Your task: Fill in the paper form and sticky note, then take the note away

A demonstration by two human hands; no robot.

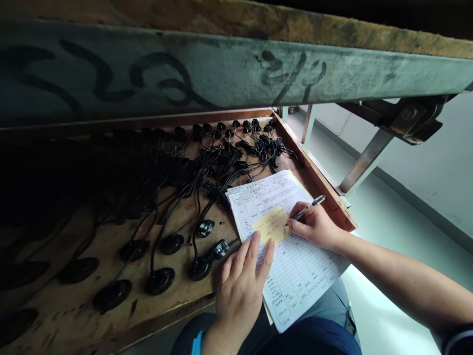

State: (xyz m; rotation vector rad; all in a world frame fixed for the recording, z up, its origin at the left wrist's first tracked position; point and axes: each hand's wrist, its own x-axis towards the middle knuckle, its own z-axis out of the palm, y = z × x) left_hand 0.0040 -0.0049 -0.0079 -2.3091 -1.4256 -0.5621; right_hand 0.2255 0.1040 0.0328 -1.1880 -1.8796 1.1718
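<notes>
In my right hand (314,226) is a pen (309,206), its tip down on a yellow sticky note (271,226) that carries a few handwritten lines. Under the note lies a stack of printed form sheets (295,281), resting partly on a wooden tray and partly over my lap. My left hand (242,276) is spread out, its fingertips pressing on the sheets and the lower left edge of the note. Close to its left sit black round plugs (200,268) with cables attached.
The wooden tray (321,185) holds several black plugs (159,281) and a tangle of black cables (218,162). A grey metal beam (229,74) with dark painted marks runs low overhead. Metal legs (364,162) and a bracket (410,118) stand at the right, beside a white wall (424,172).
</notes>
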